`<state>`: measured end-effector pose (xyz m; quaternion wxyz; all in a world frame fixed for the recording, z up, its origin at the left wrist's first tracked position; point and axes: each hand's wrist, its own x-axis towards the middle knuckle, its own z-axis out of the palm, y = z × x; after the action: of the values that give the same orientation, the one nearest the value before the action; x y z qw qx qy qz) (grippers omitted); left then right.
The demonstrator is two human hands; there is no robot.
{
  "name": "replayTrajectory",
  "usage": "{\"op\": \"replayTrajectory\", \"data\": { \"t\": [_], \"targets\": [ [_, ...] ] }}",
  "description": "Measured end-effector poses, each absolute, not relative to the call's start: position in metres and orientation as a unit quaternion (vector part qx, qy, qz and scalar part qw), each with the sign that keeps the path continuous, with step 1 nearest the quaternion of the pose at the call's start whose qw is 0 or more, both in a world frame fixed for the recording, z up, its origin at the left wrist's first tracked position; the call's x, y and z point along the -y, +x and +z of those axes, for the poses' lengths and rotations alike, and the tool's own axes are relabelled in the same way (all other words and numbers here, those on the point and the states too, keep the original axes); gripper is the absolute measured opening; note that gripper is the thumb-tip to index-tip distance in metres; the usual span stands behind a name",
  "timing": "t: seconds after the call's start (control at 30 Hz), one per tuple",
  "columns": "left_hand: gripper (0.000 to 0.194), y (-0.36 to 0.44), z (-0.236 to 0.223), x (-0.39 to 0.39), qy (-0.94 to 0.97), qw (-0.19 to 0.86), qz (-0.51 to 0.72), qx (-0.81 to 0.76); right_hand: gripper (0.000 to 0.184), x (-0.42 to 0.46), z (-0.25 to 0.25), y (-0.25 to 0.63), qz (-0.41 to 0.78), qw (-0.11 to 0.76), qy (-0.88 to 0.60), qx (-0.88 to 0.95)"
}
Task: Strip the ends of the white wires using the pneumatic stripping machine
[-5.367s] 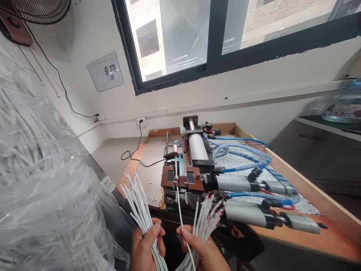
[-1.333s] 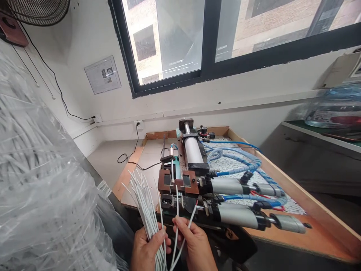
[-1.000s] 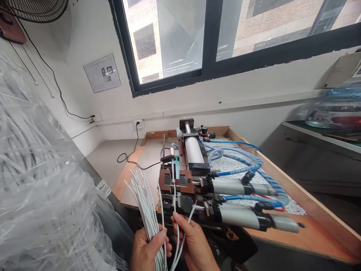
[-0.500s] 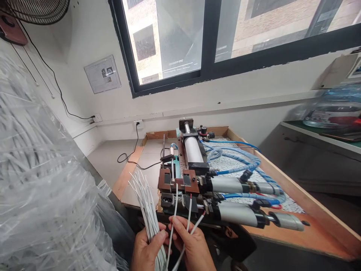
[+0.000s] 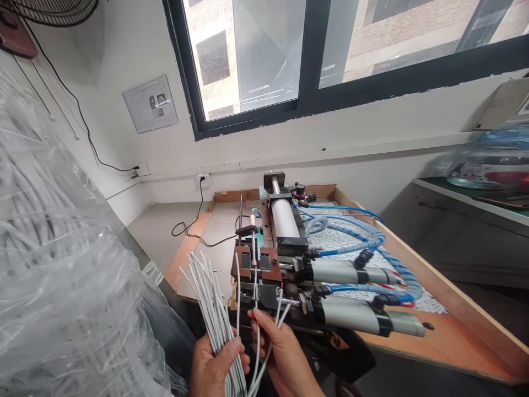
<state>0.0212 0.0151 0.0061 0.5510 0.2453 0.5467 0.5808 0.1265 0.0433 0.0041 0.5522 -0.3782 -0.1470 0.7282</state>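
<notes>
My left hand (image 5: 219,361) is closed around a fanned bundle of white cables (image 5: 210,300). One cable (image 5: 238,289) of that bunch stands apart, near my left thumb. My right hand (image 5: 281,350) pinches a single white cable (image 5: 256,292) between thumb and fingertips. Its upper end sits between the brown jaws (image 5: 270,263) of a pneumatic wire stripping machine (image 5: 287,218), below a thin metal rod (image 5: 253,242). A couple of cables with red inner ends (image 5: 285,314) also lie in my right hand, leaning right. The lower parts of the cables run out of view.
Two grey air cylinders (image 5: 351,315) project right from the machine, with blue hoses (image 5: 355,242) behind. A wooden-edged tray (image 5: 454,298) holds white scraps. Plastic-wrapped cables (image 5: 70,264) rise at the left. A bottle (image 5: 491,162) stands on the right shelf.
Over five seconds, the large red-tipped bunch has left my right hand. Since half a second ago, the pinched cable's tip has gone into the jaws, which have closed leftward as the cylinder rods shifted.
</notes>
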Motion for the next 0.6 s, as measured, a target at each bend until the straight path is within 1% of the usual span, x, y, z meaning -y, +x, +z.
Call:
{"op": "replayTrajectory", "data": {
  "t": [0.13,0.23,0.33,0.43,0.6],
  "targets": [
    [0.029,0.019,0.003,-0.013,0.274,0.571,0.541,-0.553,0.026,-0.041,0.008,0.125,0.752,0.533,-0.322,0.215],
    [0.028,0.017,-0.003,-0.013,0.31,0.588,0.512,-0.543,0.028,-0.034,0.009,0.124,0.732,0.537,-0.344,0.239],
    [0.029,0.015,-0.006,-0.014,0.327,0.576,0.531,-0.528,0.027,-0.028,0.007,0.124,0.695,0.572,-0.38,0.213],
    [0.029,0.016,-0.005,-0.015,0.271,0.571,0.553,-0.543,0.024,-0.027,0.001,0.125,0.664,0.593,-0.418,0.179],
    [0.036,0.019,0.002,-0.014,0.211,0.566,0.557,-0.57,0.027,-0.032,-0.005,0.128,0.671,0.58,-0.436,0.154]
  ]
}}
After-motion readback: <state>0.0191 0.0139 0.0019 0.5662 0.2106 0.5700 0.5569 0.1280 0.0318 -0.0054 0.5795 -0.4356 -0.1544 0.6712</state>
